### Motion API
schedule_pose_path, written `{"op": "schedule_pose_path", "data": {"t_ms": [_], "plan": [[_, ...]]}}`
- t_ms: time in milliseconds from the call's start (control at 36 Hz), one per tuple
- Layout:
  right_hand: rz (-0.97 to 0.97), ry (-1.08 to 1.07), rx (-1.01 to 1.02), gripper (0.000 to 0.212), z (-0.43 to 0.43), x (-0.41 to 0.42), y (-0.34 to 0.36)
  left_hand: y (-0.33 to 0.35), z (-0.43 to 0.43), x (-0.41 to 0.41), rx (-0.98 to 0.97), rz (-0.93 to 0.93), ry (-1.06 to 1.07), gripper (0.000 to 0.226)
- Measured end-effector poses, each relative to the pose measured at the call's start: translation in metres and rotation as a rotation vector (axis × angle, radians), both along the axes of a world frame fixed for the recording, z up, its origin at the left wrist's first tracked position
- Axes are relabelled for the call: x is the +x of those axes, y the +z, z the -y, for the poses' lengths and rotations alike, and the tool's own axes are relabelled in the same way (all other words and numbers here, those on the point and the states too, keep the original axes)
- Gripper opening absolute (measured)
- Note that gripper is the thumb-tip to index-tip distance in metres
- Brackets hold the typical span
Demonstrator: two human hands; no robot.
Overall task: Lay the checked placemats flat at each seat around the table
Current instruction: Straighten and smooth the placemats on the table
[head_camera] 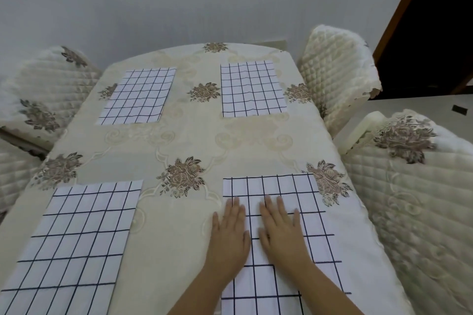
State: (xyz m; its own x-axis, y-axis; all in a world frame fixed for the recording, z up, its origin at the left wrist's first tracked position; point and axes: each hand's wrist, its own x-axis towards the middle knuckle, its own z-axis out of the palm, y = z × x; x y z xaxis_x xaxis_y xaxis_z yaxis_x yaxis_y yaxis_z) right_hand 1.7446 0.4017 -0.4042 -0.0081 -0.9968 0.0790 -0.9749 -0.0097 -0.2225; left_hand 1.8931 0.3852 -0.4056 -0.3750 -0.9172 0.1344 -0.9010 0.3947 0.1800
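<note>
The worktop (179,140) carries four checked mats, all flat: far-left mat (138,96), far-right mat (252,89), near-left mat (74,243), near-right mat (320,238). Left hand (229,230) and right hand (281,227) rest palm-down on the near-right mat, fingers straight. The left hand overlaps its left edge.

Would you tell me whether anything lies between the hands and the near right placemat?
Nothing visible does: the left hand and right hand both rest flat directly on the white, dark-checked cloth placemat, which lies on the cream floral tablecloth.
</note>
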Motion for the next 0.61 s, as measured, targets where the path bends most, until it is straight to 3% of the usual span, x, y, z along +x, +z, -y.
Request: {"op": "schedule_pose_path", "data": {"t_ms": [194,417,611], "plan": [[0.001,0.085,-0.002,0.044,0.022,-0.003,0.0,0.003,0.029,-0.011,0.076,-0.01,0.046,0.053],[-0.013,-0.078,0.086,0.055,0.046,-0.041,0.003,0.002,0.068,0.015,0.073,0.046,0.067,0.056],[-0.023,-0.237,0.166,0.077,0.043,-0.06,0.008,0.005,0.061,0.023,0.09,0.063,0.136,0.055]]}}
